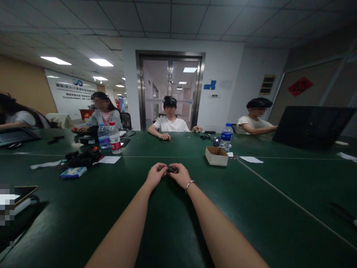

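Note:
My left hand [156, 175] and my right hand [180, 175] meet close together above the green table [167, 234]. Between their fingertips is a small black object [172, 170], too small and dark for me to tell its kind. The fingers of both hands are closed around it, the left at one end and the right at the other. A bracelet circles my right wrist. To the right of my hands stands an open cardboard box [216, 159], its inside partly hidden by the front wall.
Two water bottles [115, 139] stand left, near a black tangled heap [80, 158] and a blue packet [73, 172]. Another bottle [226, 137] stands behind the box. A black laptop [312, 126] is at right. Several people sit around the table.

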A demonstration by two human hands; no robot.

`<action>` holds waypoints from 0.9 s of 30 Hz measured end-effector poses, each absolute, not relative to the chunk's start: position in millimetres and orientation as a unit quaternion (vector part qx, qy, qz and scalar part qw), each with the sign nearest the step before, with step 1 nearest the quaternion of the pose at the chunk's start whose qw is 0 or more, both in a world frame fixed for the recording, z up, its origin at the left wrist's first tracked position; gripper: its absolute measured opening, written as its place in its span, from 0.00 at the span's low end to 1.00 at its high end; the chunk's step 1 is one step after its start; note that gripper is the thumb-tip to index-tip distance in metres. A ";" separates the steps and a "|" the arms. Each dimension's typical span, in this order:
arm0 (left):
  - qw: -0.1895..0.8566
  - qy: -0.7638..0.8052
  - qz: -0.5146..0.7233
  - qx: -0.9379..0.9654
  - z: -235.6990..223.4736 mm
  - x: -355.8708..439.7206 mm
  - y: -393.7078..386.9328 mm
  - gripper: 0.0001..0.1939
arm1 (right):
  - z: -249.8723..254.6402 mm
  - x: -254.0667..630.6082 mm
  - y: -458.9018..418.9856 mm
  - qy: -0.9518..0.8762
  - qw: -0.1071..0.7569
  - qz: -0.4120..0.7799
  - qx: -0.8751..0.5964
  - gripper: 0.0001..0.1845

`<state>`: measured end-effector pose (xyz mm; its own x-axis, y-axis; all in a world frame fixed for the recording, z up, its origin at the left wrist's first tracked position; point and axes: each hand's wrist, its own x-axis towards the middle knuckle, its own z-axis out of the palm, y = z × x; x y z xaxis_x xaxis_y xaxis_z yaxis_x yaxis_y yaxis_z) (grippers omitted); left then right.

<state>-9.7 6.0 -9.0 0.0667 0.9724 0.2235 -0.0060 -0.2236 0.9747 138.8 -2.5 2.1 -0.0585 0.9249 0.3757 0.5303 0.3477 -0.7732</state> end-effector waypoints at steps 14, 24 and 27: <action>0.457 0.431 0.538 0.562 -5.5 -11.6 5.2 0.14 | 0.4 147.6 2.1 -0.540 0.535 0.484 -0.433 0.12; 0.459 0.427 0.526 0.575 -8.3 -12.6 6.9 0.18 | -1.3 151.5 2.8 -0.520 0.546 0.523 -0.397 0.13; 0.460 0.425 0.527 0.574 -7.2 -12.7 6.1 0.18 | -3.6 152.2 4.1 -0.518 0.551 0.535 -0.378 0.14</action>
